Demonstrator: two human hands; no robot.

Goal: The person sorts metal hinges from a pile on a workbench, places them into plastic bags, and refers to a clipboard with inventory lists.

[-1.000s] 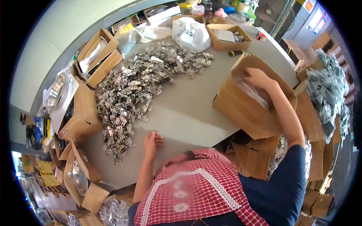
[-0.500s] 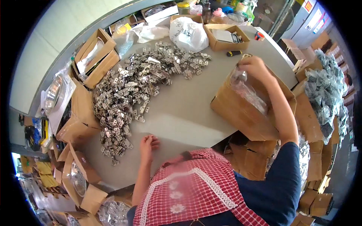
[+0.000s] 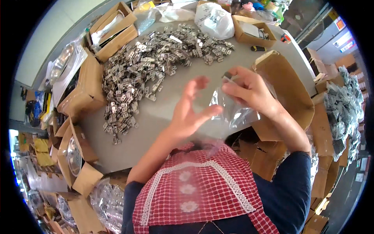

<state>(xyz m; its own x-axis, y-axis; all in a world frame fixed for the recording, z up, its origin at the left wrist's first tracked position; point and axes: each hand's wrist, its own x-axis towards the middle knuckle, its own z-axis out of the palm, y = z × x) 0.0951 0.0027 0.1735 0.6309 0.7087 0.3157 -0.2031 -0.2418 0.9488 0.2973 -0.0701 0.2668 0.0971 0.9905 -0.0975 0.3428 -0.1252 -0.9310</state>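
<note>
My right hand is pinched around a clear plastic bag that hangs below it, over the near part of the table and beside the open cardboard box. At those fingertips shows a small dark grey piece, too blurred to name. My left hand is open just left of the bag, its fingers spread and thumb pointing toward it; it holds nothing. Beyond that hand, a heap of small silvery metal fittings, like hinge parts, spreads over the grey table.
Along the back stand a white plastic bag and a low carton. A cutter knife lies near the carton. Open cardboard boxes line the left edge. Grey wrapped parts are piled at the right.
My right hand has come from the box's far left corner toward me, bringing out the clear bag. My left hand has risen from the table's near edge toward it, opening. The view has shifted.
</note>
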